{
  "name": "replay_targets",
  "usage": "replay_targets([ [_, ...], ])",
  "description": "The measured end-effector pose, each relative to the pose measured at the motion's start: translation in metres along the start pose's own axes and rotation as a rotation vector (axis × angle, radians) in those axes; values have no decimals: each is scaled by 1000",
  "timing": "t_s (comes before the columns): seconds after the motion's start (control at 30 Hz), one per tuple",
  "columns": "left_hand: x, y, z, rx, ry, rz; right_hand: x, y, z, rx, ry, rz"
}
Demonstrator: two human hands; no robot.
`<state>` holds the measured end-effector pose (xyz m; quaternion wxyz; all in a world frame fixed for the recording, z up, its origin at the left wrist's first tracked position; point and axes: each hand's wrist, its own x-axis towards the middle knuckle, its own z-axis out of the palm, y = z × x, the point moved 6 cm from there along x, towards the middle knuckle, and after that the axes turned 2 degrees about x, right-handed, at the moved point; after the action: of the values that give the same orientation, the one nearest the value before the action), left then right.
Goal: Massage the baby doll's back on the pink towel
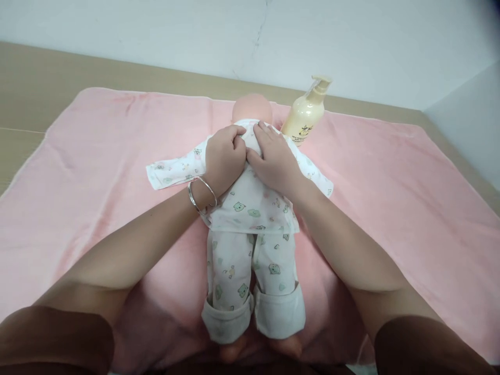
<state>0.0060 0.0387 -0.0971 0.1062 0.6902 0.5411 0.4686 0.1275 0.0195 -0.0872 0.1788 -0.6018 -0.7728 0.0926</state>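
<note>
A baby doll [252,107] lies stretched out on a pink blanket, its bald head away from me and its face not visible. It wears a white printed top [253,211] and matching trousers [234,265] with turned-up cuffs; its feet poke out nearest me. My left hand [225,159], a silver bangle on its wrist, rests curled on the left of the top's upper part, and whatever its fingers may hold is hidden. Beside it, my right hand [277,161] lies flat on the cloth, fingers pointing toward the head. The two thumbs nearly meet.
A cream pump bottle [307,114] with a cow picture stands tilted in view, just right of the doll's head. The pink blanket [390,177] spreads over a wooden surface [31,78]. A white wall [156,36] rises behind, with another at the right.
</note>
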Motion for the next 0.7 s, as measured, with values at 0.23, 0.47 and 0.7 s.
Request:
replay_targets([
  [0.23,0,-1,0,-20,-10,-15,-11,-7,2,-73,62,-13],
  [0.47,0,1,2,35,-17,32,3,11,1,-7,67,2],
  [0.7,0,3,5,102,-79,77,5,15,-6,-43,106,52],
])
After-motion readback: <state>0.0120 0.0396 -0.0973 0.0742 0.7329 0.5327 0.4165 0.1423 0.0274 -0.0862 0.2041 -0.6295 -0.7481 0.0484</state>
